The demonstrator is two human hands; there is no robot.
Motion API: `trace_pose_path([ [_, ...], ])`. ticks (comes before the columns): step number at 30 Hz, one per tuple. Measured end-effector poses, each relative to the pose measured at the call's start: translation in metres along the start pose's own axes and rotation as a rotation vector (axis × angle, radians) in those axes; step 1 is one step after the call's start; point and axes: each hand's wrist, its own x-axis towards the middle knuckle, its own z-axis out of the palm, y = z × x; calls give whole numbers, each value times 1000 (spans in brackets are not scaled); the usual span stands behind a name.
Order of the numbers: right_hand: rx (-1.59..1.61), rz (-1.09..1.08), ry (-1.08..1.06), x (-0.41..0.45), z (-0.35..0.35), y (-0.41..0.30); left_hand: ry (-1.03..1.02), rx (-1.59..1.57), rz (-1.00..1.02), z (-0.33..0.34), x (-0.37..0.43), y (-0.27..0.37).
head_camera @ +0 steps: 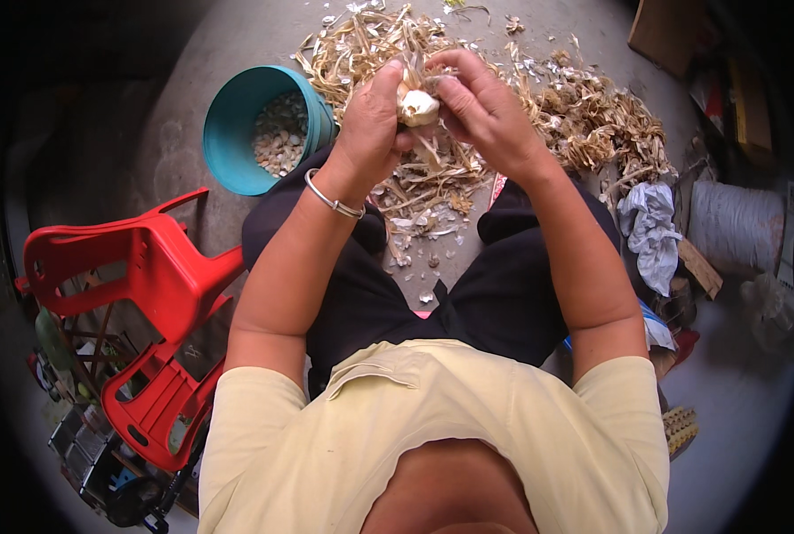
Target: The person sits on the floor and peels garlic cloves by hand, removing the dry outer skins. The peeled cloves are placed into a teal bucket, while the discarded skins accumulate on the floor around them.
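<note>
A white garlic bulb is held up between my two hands, above a heap of dry garlic stalks and husks on the floor. My left hand grips the bulb from the left, its thumb lying along the dry stalk. On the other side, the thumb and fingers of my right hand pinch a greyish, fibrous tuft beside the bulb, probably roots. Left of the heap, a teal plastic bucket leans with its mouth towards me. Loose garlic cloves lie inside it.
A second pile of dry stalks spreads to the right. Red plastic chairs stand at my left. On the right are a crumpled white plastic bag, a large spool of grey twine and a wood piece. Husk scraps dot the concrete floor.
</note>
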Motion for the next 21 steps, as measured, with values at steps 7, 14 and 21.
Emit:
trace_pose_path([
  [7, 402, 113, -30, 1, -13, 4, -128, -160, -138, -4, 5, 12],
  [14, 171, -71, -28, 0, -8, 11, -184, -240, -247, -10, 5, 9],
  [21, 224, 12, -8, -1, -19, 2, -88, -186, -166, -4, 7, 6],
])
